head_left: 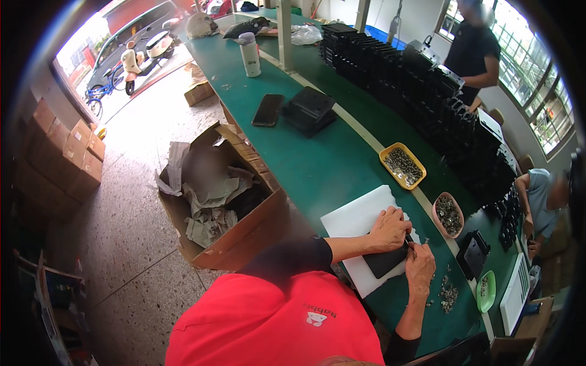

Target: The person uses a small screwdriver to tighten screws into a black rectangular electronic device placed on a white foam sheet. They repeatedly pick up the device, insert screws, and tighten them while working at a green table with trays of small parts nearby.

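Note:
A flat black panel [384, 262] lies on a white foam sheet [345, 221] at the table's near edge. Over the panel's far end rests my left hand [389, 232], its fingers curled down onto the edge. My right hand [420, 266] is closed at the right edge of the same panel, its fingertips close to those of the left. Whatever the right fingertips pinch is too small and covered to make out. Loose small metal pieces [448, 296] lie in a pile on the green table just right of my right hand.
Beyond the foam stand a yellow tray [383, 160], a pink tray [435, 213] and a green tray [492, 293], holding small metal parts. Black parts [378, 67] line the far side. A phone [268, 110], a bottle [250, 58] and an open carton [213, 253] are left. Two people work opposite.

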The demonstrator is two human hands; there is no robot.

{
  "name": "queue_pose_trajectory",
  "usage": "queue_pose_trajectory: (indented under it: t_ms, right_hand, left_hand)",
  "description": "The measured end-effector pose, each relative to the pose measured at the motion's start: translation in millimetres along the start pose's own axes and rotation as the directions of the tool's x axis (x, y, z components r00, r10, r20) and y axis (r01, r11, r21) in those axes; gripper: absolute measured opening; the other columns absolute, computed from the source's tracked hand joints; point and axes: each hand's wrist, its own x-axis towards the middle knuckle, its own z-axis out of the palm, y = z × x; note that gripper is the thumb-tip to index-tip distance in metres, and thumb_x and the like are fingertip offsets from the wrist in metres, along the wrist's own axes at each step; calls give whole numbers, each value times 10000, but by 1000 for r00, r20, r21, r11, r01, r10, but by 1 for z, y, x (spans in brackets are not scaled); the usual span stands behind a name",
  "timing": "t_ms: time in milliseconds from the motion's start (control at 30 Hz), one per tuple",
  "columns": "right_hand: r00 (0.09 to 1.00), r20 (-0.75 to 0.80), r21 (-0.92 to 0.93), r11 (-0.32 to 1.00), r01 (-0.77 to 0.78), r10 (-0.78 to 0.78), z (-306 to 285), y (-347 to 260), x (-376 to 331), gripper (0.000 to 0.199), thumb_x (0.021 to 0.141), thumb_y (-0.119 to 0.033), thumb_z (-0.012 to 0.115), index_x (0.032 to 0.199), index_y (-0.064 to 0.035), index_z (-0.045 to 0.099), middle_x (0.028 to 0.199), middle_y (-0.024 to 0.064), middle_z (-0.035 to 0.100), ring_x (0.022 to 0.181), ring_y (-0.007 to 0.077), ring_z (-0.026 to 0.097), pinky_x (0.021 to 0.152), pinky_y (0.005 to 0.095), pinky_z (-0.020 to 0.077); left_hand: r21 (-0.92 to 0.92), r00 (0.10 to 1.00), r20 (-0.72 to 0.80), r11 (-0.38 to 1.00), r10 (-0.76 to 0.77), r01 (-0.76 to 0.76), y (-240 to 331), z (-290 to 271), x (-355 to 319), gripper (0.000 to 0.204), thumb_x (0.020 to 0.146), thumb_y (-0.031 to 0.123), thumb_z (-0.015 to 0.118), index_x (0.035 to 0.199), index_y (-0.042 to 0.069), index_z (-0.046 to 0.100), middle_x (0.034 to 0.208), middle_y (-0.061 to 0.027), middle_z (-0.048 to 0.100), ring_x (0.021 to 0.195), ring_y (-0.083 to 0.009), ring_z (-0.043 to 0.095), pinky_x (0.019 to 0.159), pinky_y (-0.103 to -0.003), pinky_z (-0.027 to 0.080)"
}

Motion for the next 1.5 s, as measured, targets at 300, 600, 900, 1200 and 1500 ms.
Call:
queue_pose_trajectory:
  t_ms: [300, 600, 900, 1200, 1500]
  right_hand:
    - [1000, -12, -57, 998, 24, -25, 7, 11, -3, 137, 876, -159, 612, 966, -125, 710, 872, 110, 613, 786, 342, 637, 692, 441, 508]
    - [999, 5, -18, 999, -45, 46, 4, 8, -10, 164, 881, -115, 583, 995, -72, 693, 865, 132, 648, 808, 343, 658, 719, 430, 530]
    - [1000, -10, -3, 1000, -3, 3, -6, 5, -11, 160, 842, -99, 565, 959, -91, 673, 811, 130, 647, 728, 319, 669, 653, 416, 539]
    - [996, -40, -167, 984, 69, -76, -1, 10, -5, 197, 821, -91, 632, 996, -144, 702, 740, 44, 593, 642, 224, 651, 548, 336, 527]
    - [999, 14, -123, 992, 30, -29, -4, 8, -4, 253, 807, -104, 595, 1024, -145, 719, 800, 80, 627, 704, 263, 677, 619, 372, 543]
  left_hand:
    - [116, 1000, 29, 993, 2, -6, 10, -4, 1, 130, 826, 169, 596, 843, 184, 725, 950, -90, 566, 986, -302, 510, 834, -429, 414]
    - [121, 996, 2, 989, 87, -87, -9, -2, 10, 168, 821, 146, 605, 950, 122, 710, 999, -115, 623, 987, -337, 538, 860, -445, 435]
    - [-98, 990, 137, 995, 39, -25, -11, -16, 14, 200, 846, 86, 599, 1021, 48, 689, 1075, -123, 630, 1047, -327, 521, 943, -401, 421]
    - [-57, 991, 120, 997, 49, -43, -10, -16, 11, 209, 850, 65, 618, 1051, 53, 672, 1099, -95, 632, 1047, -292, 529, 933, -376, 432]
    - [-94, 994, 96, 995, 45, -36, -8, -15, 11, 194, 843, 69, 595, 1013, 23, 677, 1060, -122, 621, 1024, -316, 527, 925, -406, 423]
